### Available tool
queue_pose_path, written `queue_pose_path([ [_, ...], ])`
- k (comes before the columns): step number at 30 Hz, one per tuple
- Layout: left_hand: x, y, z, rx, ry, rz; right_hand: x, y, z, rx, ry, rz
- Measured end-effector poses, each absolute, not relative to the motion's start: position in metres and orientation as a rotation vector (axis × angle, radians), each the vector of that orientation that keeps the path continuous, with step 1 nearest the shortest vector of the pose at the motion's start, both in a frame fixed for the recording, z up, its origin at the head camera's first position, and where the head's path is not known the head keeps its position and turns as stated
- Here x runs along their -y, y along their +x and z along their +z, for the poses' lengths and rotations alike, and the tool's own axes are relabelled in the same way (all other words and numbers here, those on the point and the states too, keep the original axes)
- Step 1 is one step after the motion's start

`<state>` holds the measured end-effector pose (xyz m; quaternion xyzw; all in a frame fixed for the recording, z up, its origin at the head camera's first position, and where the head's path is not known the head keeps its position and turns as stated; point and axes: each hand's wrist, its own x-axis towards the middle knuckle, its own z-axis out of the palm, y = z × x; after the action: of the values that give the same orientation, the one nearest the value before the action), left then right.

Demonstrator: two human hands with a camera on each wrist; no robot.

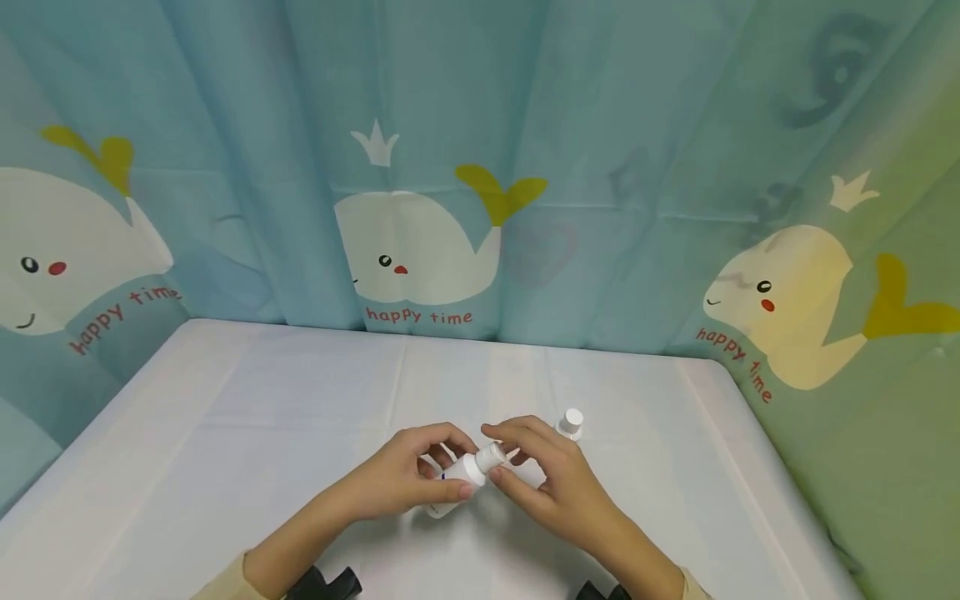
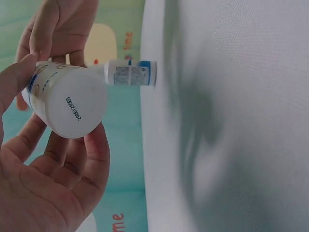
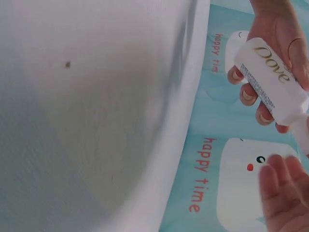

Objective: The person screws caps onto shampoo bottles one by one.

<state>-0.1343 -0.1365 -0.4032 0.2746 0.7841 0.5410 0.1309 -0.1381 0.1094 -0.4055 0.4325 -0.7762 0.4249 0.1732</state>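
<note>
A white Dove bottle [image 3: 273, 79] with a narrow white cap [image 1: 491, 456] is held tilted above the table, its cap toward the right hand. My left hand [image 1: 408, 475] grips its body between thumb and fingers; the left wrist view shows the flat base [image 2: 77, 108] with a printed date. Around the cap, my right hand [image 1: 551, 475] has its thumb and forefinger spread on either side. In the right wrist view, the right fingers [image 3: 285, 186] look nearly straight and lie apart from the cap. Behind the right hand stands a second small white bottle [image 1: 571, 423], partly hidden.
A white cloth covers the table [image 1: 300, 400]. Blue-green curtains [image 1: 615, 167] printed with whales hang along its back and sides. Dark objects [image 1: 326, 583] show by both wrists at the bottom edge of the head view.
</note>
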Motion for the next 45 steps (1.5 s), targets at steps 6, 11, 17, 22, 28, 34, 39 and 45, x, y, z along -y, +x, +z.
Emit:
queue_pose_path([
  [6, 0.136, -0.134, -0.403, -2.275, 0.794, 1.577, -0.105, -0.138, -0.407, 2.033, 1.313, 1.319],
  [11, 0.137, -0.134, -0.403, -2.288, 0.797, 1.585, -0.107, -0.138, -0.407, 2.060, 1.331, 1.328],
  [17, 0.134, -0.133, -0.406, -2.280, 0.835, 1.600, -0.110, -0.136, -0.405, 2.205, 1.239, 1.313],
  [22, 0.133, -0.133, -0.406, -2.281, 0.828, 1.590, -0.110, -0.134, -0.407, 2.167, 1.309, 1.405],
  [28, 0.137, -0.135, -0.404, -2.324, 0.805, 1.574, -0.110, -0.135, -0.405, 2.165, 1.375, 1.471],
  [34, 0.137, -0.135, -0.403, -2.329, 0.843, 1.577, -0.112, -0.139, -0.404, 2.216, 1.271, 1.408],
  [39, 0.136, -0.135, -0.402, -2.335, 0.837, 1.571, -0.109, -0.137, -0.400, 2.164, 1.289, 1.422],
  [45, 0.137, -0.134, -0.403, -2.334, 0.833, 1.548, -0.107, -0.134, -0.396, 2.128, 1.361, 1.425],
])
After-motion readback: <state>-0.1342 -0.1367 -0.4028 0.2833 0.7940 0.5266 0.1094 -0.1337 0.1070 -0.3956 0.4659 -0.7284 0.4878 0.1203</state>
